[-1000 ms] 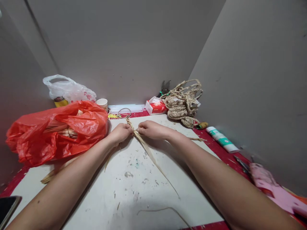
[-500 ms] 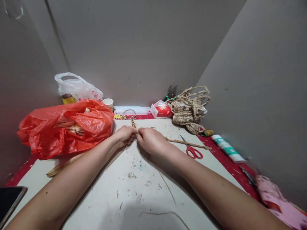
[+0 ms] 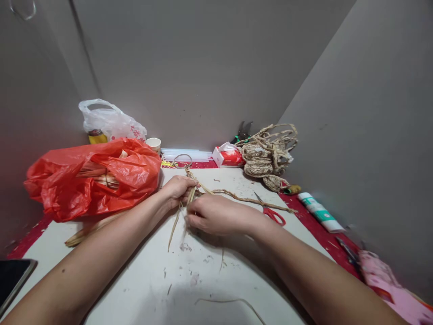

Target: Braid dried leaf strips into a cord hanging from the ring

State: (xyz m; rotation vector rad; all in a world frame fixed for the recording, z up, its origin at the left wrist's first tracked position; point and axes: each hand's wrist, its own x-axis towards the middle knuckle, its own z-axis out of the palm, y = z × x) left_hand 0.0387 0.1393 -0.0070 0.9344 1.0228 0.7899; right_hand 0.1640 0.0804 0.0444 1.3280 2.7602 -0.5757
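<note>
A tan plant-fibre braid [image 3: 190, 174] runs from a thin ring [image 3: 182, 161] at the far middle of the table down to my hands. My left hand [image 3: 181, 188] is closed on the braid, thumb and fingers pinching it just below the ring. Closer to me and slightly right, my right hand [image 3: 211, 214] is closed on a flat pale strand [image 3: 191, 197] that comes out of the left hand's grip. Other loose strands hang beneath the left hand. A long twisted cord [image 3: 243, 197] lies to the right, passing beside red-handled scissors [image 3: 274, 215].
A red plastic bag [image 3: 64, 185] with fibre bundles stands left, a paper cup [image 3: 154, 144] behind it. Coiled fibre rope [image 3: 257, 158] and a tissue pack [image 3: 228, 155] sit at the back right. A phone [image 3: 15, 280] lies at the left edge, a loose strand [image 3: 233, 301] in front.
My right hand has moved away from the left hand, toward me, drawing a strand down with it. My left hand has stayed at the braid. The strands between the hands now show.
</note>
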